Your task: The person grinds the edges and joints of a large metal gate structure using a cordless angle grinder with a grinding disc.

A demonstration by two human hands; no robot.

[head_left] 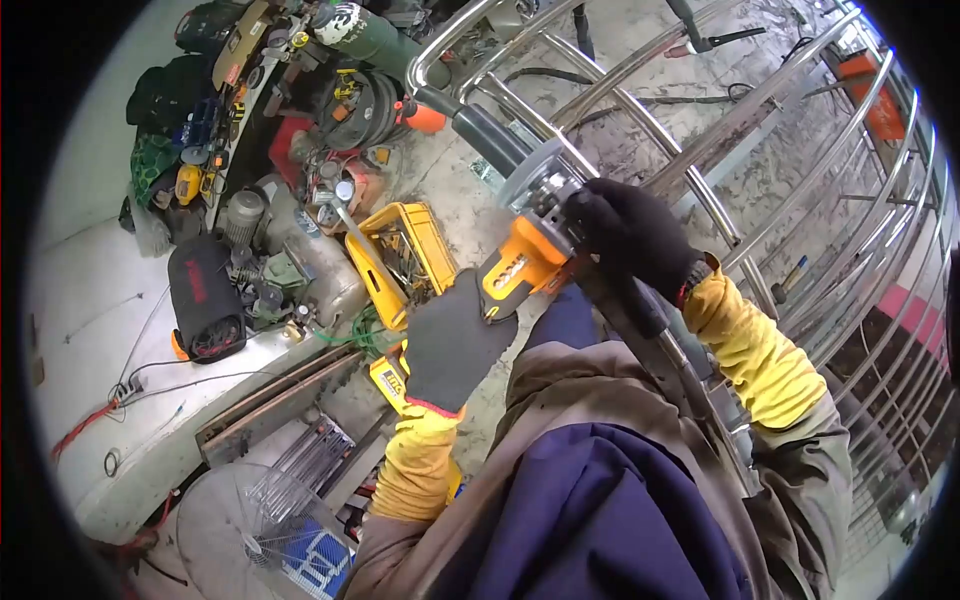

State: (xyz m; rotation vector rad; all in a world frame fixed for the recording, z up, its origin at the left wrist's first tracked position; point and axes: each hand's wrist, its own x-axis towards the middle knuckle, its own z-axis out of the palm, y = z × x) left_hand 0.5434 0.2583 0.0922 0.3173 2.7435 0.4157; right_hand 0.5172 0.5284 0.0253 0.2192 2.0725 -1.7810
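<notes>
An orange angle grinder (pixel 527 258) is held in both gloved hands at the middle of the view. My left hand (pixel 460 345), in a dark grey glove, wraps round its rear body, above a yellow battery (pixel 390 380). My right hand (pixel 632 232), in a black glove, closes round the front end beside the metal head. The spinning or blurred disc (pixel 530 175) lies against or very near a dark-wrapped part (pixel 490 138) of the shiny tube frame (pixel 620 95); contact cannot be made out. Yellow sleeves cover both wrists.
Curved metal bars (pixel 860 210) fill the right side. A yellow toolbox (pixel 425 245) with tools stands left of the grinder. Beyond it are a coiled hose (pixel 365 115) and a green cylinder (pixel 375 45). A round fan (pixel 235 535) stands at lower left.
</notes>
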